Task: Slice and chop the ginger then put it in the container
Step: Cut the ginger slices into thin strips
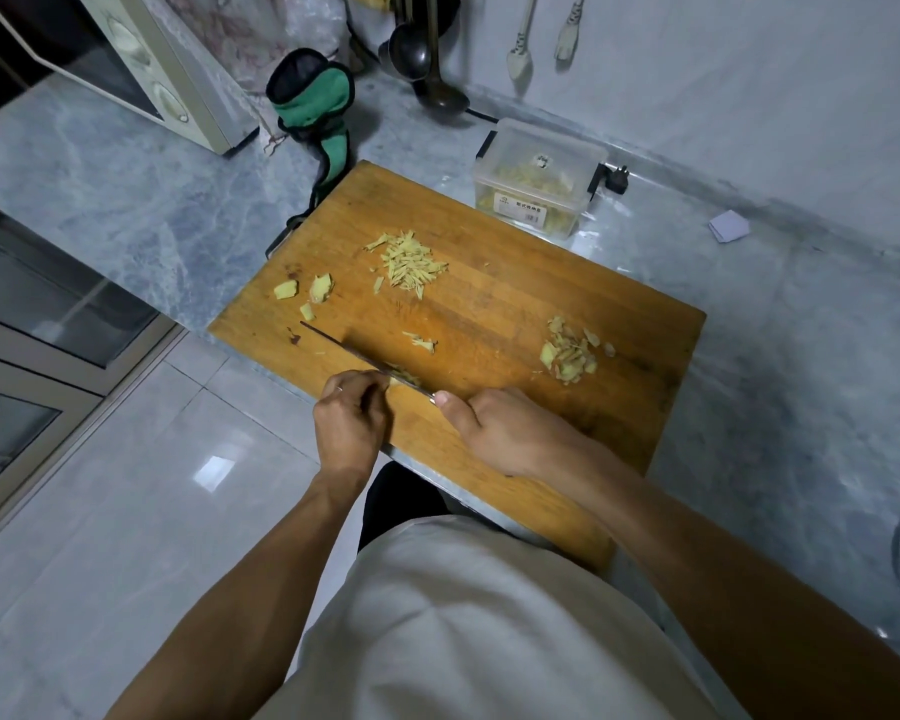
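Observation:
A wooden cutting board [494, 309] lies on the grey marble counter. My right hand [500, 433] grips the handle of a knife [344, 348], whose blade runs up-left across the board's near edge. My left hand [352, 418] has curled fingers holding a small ginger piece [404, 377] against the blade. A pile of ginger strips [409, 262] lies mid-board, ginger chunks [305, 293] at the left, and ginger slices [570, 353] at the right. A clear plastic container [536, 184] with chopped ginger inside stands beyond the board's far corner.
A cream microwave [141, 65] sits at the back left, a green-and-black mitt [315, 106] beside it. Ladles [427, 54] and spoons hang on the wall. A plug [618, 180] lies behind the container, a small paper [728, 227] to its right. The tiled floor [126, 485] is at the left.

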Tool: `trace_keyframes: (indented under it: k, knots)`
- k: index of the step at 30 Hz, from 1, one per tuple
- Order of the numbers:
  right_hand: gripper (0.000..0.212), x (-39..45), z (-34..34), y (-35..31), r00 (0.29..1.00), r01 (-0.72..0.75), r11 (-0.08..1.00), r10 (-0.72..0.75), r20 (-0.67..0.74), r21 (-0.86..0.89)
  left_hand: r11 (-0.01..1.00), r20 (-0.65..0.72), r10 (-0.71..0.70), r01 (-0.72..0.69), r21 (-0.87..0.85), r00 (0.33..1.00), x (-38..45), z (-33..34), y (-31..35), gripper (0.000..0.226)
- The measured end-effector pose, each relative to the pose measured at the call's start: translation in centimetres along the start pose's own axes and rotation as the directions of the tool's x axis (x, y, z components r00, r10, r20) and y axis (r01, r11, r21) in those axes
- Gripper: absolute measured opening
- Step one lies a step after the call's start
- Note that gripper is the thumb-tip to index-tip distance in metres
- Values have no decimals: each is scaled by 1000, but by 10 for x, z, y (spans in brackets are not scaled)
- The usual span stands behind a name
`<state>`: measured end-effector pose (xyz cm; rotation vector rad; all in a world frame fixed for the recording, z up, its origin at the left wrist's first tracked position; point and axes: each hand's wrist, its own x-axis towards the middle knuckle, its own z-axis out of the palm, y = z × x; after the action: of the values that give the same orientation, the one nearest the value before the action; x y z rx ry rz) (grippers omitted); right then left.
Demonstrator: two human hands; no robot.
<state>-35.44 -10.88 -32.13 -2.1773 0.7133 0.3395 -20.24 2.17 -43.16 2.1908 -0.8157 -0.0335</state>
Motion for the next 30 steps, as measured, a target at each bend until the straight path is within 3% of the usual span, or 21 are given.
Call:
trace_keyframes:
  k: [9, 22, 27, 30]
  knots:
    - [69, 1, 13, -2, 1000, -6, 1000, 6, 0, -2, 998, -9, 19, -19, 54, 1000, 1, 1, -1, 18]
    - [70, 0, 3, 2, 999, 25, 1000, -25, 22, -3, 994, -67, -83, 78, -73, 994, 0, -1, 10, 26]
    - [71, 4, 8, 4, 1000, 8, 1000, -9, 18, 22, 995, -54, -76, 72, -69, 996, 1, -1, 12, 26]
    - [70, 3, 12, 6, 1000, -9, 1000, 9, 11, 27, 1000, -2, 3, -3, 0, 1000, -1, -3, 10, 21]
